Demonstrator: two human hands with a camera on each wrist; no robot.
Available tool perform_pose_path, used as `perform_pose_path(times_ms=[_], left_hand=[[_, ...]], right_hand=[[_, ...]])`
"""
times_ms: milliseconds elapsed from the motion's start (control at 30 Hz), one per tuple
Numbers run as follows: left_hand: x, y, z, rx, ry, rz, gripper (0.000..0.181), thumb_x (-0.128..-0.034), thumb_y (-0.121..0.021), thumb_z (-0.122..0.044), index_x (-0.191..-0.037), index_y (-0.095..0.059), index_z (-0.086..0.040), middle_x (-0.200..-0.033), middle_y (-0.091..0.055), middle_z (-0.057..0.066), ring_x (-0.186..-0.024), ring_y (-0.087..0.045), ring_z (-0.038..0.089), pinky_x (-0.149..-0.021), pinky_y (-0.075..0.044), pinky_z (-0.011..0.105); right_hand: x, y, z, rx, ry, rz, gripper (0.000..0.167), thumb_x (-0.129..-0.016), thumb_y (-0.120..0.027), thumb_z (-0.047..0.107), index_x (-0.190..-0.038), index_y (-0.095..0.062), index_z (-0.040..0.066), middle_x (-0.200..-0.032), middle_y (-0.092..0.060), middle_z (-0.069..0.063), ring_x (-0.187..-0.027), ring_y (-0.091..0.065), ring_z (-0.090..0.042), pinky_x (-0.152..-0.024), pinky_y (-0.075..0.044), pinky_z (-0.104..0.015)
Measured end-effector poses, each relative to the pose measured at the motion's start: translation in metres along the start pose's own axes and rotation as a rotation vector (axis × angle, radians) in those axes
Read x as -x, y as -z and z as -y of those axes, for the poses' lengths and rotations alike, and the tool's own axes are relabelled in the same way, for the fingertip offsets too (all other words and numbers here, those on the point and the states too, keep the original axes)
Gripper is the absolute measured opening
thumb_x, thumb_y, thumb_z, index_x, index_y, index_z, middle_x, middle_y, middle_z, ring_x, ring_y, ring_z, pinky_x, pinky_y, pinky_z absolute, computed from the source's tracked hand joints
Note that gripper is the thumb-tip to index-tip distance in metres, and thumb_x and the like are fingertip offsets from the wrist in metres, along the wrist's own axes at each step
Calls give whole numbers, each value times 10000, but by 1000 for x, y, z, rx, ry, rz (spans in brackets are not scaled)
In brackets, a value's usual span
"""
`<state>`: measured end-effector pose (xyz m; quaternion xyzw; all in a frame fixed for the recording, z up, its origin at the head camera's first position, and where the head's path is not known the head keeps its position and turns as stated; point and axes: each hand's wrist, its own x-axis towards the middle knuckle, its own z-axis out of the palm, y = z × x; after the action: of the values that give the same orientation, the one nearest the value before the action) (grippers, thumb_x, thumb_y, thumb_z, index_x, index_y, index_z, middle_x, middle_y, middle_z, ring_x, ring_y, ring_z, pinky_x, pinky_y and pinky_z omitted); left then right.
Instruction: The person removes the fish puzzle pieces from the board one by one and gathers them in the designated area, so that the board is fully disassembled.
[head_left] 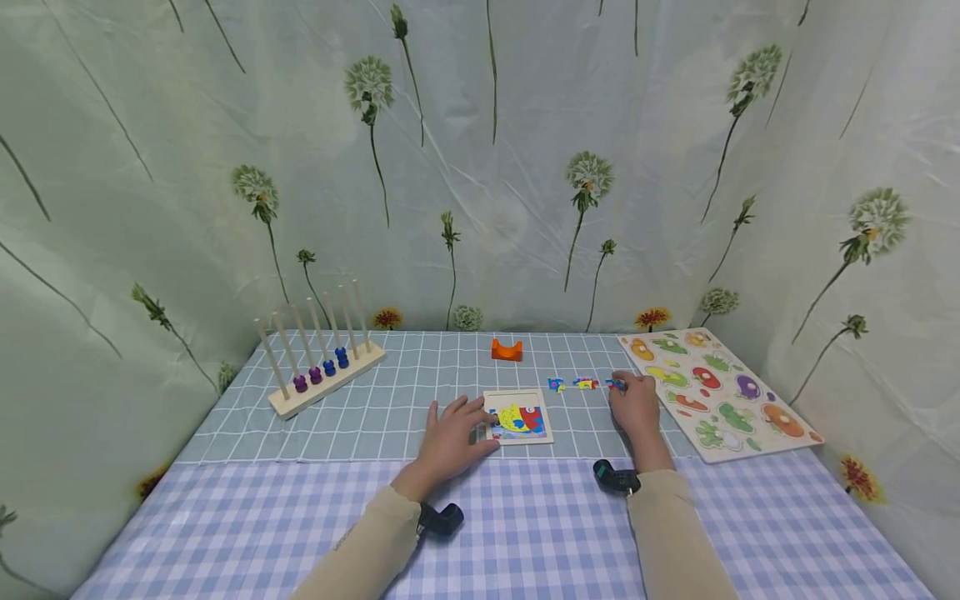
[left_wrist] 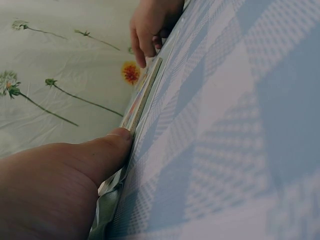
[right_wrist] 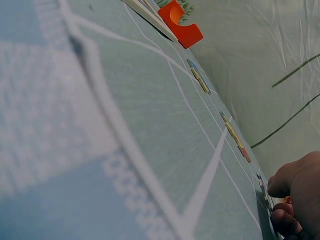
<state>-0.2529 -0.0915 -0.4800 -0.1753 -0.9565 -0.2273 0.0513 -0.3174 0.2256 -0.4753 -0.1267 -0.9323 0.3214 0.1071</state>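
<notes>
A square wooden puzzle board [head_left: 518,443] lies on the grey checked cloth with a yellow, red and blue picture partly filled in. My left hand [head_left: 453,435] rests at its left side, fingers spread; the thumb touches the board's near edge in the left wrist view. To the right, my right hand [head_left: 636,406] pinches a small blue puzzle piece [head_left: 615,384] at the cloth, partly hidden by the fingers. Beside it lie a yellow and red puzzle piece [head_left: 586,383] and a blue and yellow puzzle piece [head_left: 556,384], in a row.
An orange block with a curved notch [head_left: 507,352] sits behind the board. At the left stands a wooden peg rack [head_left: 327,385] with purple and blue beads. A large vegetable puzzle board [head_left: 720,392] lies right of my right hand. A flowered curtain [head_left: 510,192] hangs behind.
</notes>
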Motion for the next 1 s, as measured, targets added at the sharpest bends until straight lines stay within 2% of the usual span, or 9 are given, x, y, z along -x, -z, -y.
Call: perform_pose_path(times_ms=[267,500,733,900,1000], left_hand=[[-1,1,-2,2,8,1,407,-872,-731,-470,-1233,-694,-287,-1513,-527,21,-1466,-382,341,-1160,-109,753],[-1,0,-1,0,2,-1,400,-873,-730,-469,-1229,-693,-290,-1516,-523,23,-1465,-384,342,-1158,-114,754],[-1,1,-1,1,-6,-2,393,-877,-729,-465,-1225,-696,-286,-1516,-524,26,-1463,-389,342,-1155,-122,755],[-1,1,0,-1,-10,-7,390,-872,-734,-466,-1216,-699,-286,-1511,-529,28,-1456,-398,347,-1149,-132,760],[-1,1,0,-1,-9,-9,383,-869,-739,-463,-1208,-700,-289,-1510,-530,24,-1454,-401,345,-1149,-132,759]], right_hand=[[-1,2,-1,-14,-10,37,384,-946,-481,29,-1306,-613,5,-1297,-456,-287,-1179,-501,-433,-1053,-411,-567],[-1,3,0,-9,-1,11,392,-957,-491,40,-1333,-599,16,-1271,-483,-273,-1168,-516,-426,-1039,-427,-555],[0,4,3,-73,27,-69,368,-956,-483,89,-1290,-630,41,-1178,-562,-211,-1013,-535,-345,-874,-456,-485],[0,4,9,-104,71,-80,332,-962,-496,94,-1251,-657,59,-1127,-594,-190,-903,-531,-292,-752,-413,-374],[0,3,17,-137,122,-81,311,-949,-518,82,-1217,-675,66,-1081,-621,-173,-880,-533,-274,-735,-393,-327]])
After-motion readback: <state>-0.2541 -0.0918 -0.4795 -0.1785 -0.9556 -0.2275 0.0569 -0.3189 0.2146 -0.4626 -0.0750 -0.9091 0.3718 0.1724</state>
